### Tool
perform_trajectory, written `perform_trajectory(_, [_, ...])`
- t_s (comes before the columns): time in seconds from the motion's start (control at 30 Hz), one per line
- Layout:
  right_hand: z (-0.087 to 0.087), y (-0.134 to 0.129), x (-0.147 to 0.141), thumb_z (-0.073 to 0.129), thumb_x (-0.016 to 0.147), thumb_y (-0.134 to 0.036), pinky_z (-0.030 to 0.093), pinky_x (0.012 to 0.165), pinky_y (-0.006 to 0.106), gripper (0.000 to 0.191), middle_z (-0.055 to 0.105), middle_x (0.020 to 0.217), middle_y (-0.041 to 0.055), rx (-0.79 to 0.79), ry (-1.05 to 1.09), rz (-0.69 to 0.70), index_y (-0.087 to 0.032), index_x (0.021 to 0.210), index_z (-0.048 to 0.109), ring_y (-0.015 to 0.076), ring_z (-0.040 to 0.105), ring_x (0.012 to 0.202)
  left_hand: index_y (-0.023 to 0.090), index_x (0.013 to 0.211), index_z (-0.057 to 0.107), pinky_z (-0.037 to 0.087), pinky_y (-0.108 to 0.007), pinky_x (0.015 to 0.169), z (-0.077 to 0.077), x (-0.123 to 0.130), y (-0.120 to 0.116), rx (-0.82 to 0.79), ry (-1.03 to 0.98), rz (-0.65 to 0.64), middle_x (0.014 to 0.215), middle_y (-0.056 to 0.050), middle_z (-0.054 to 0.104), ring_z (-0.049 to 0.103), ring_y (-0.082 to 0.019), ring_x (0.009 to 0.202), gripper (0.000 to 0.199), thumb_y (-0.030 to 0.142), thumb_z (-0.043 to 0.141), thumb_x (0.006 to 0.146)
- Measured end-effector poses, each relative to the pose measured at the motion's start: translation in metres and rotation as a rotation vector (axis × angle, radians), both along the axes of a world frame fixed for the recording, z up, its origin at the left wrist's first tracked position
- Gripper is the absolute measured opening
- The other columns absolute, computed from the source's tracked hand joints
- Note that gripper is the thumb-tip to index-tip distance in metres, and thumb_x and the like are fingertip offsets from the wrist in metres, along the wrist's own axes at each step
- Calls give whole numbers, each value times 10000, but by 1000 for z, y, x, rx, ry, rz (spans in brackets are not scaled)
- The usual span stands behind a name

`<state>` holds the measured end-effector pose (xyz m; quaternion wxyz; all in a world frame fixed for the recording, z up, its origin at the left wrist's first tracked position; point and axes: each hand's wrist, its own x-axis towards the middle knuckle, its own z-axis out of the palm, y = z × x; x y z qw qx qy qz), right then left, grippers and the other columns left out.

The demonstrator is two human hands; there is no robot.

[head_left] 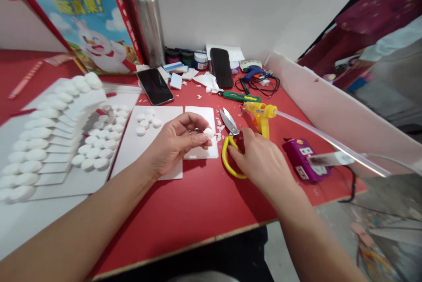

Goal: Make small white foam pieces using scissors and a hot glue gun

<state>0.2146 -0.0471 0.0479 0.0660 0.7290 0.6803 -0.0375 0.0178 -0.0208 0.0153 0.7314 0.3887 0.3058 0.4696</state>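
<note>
Between thumb and fingertips, my left hand (184, 141) pinches a small round white piece (208, 132) above a white sheet (201, 152). To the right, my right hand (259, 154) is at the yellow handles of the scissors (231, 152), its fingers curled over them; the blades lie half open, pointing away from me. Small white scraps (219, 128) lie beside the blades. Several white discs (148, 121) rest on another white sheet (171, 172) left of my left hand.
Rows of white discs (99, 143) and stacked white pieces (59, 150) fill the left. A yellow glue gun (262, 112), green tool (239, 96), two phones (155, 86), steel flask (145, 18) and purple power block (301, 159) stand around. Another person's hand (362, 63) is at far right.
</note>
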Motion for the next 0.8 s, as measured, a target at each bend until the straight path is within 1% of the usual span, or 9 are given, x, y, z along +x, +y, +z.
perform_trajectory(0.13, [8,1,-6,519,1020,-384,471,623,352,318,751,911,186,9,-82,94,-121,1081,687,344,754,851,166,946,692,589,-263,756,2,0,-2,190,87,119,962,-32,708,688,-148,831,277,116,871,742])
perform_trajectory(0.23, [18,6,-6,526,1022,-381,475,633,353,308,750,844,152,94,-19,127,-161,946,727,316,742,796,183,996,686,574,-269,824,4,-1,-3,307,156,188,983,-36,705,680,-162,914,301,111,859,760])
perform_trajectory(0.3, [24,13,-7,537,1014,-283,476,664,339,255,752,830,114,205,171,189,-174,889,730,267,726,781,189,1035,685,554,-277,876,7,-3,-3,347,193,226,990,-39,711,681,-165,933,318,107,846,773])
perform_trajectory(0.37, [26,24,-11,556,992,-227,476,666,305,235,741,778,60,273,506,249,-182,829,720,199,698,721,196,1072,686,534,-275,909,9,-4,-3,379,240,270,990,-36,712,676,-163,941,346,98,838,776])
perform_trajectory(0.4, [26,30,-14,575,976,-230,469,626,282,240,722,726,36,259,697,240,-181,780,703,163,668,645,200,1090,687,525,-270,917,9,-4,-3,394,268,297,991,-33,710,671,-161,944,365,92,836,775])
perform_trajectory(0.47, [20,42,-20,606,946,-252,436,517,243,232,691,673,10,132,1065,164,-170,738,670,108,586,505,210,1125,693,509,-261,928,9,-5,-3,416,317,348,989,-27,704,660,-159,943,409,80,835,765])
perform_trajectory(0.57, [2,55,-27,695,871,-266,413,442,204,114,703,731,2,0,1478,51,-159,832,690,86,571,511,229,1175,696,496,-259,935,5,-8,-1,476,419,385,996,-23,700,652,-160,939,436,82,816,783])
perform_trajectory(0.67, [-17,57,-28,807,786,-305,446,463,188,195,722,771,12,-99,1700,-12,-149,865,720,85,608,571,235,1231,675,506,-277,931,-4,-12,3,638,604,415,1034,-28,708,658,-164,928,429,107,772,833])
perform_trajectory(0.8, [-33,56,-28,889,718,-360,485,498,196,278,721,751,16,-202,1805,-59,-149,809,731,89,627,586,231,1331,584,543,-302,880,-15,-15,8,904,867,466,1046,-28,713,668,-162,899,480,93,688,883])
